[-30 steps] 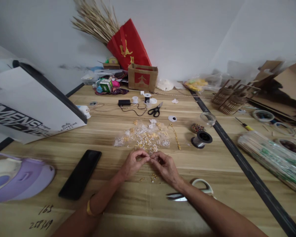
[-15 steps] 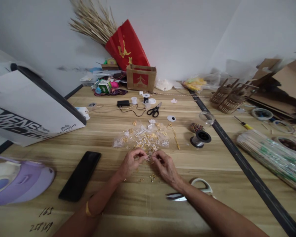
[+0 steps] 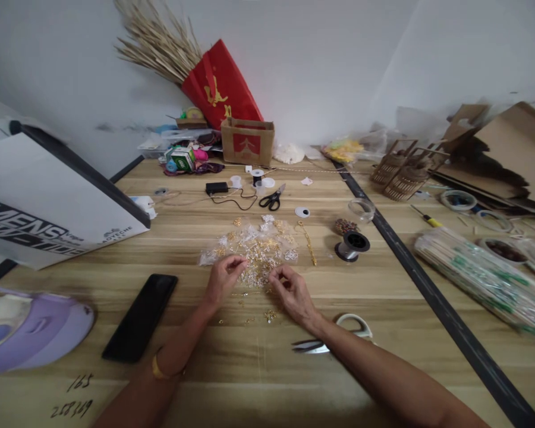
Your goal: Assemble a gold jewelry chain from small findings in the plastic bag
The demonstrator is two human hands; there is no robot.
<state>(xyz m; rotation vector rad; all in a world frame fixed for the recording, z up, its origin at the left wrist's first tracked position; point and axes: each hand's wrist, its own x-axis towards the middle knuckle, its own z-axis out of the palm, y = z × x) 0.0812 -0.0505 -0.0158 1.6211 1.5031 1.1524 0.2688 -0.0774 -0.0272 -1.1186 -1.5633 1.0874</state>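
Observation:
My left hand [image 3: 223, 278] is at the left edge of a pile of small gold and silver jewelry findings [image 3: 257, 270], with thumb and fingertips pinched together. My right hand [image 3: 293, 292] is at the pile's right edge, its thumb and index finger also closed in a pinch. Whatever either pinch holds is too small to make out. Behind the pile lie clear plastic bags [image 3: 245, 235] of findings. A few loose gold pieces [image 3: 270, 315] and a thin chain [image 3: 239, 294] rest on the wood nearer me. Beneath my right forearm are white-handled scissors [image 3: 355, 324].
A gold chain [image 3: 307, 244] and a wire spool [image 3: 353, 245] lie right of the pile, black scissors [image 3: 271, 199] behind it. A phone [image 3: 140, 318], purple visor [image 3: 49, 330] and white box [image 3: 62, 202] are at left. Bagged sticks [image 3: 481, 282] lie at right.
My hands have moved apart: the left went up and left from the middle, while the right stayed by the pile. The whole view has shifted slightly.

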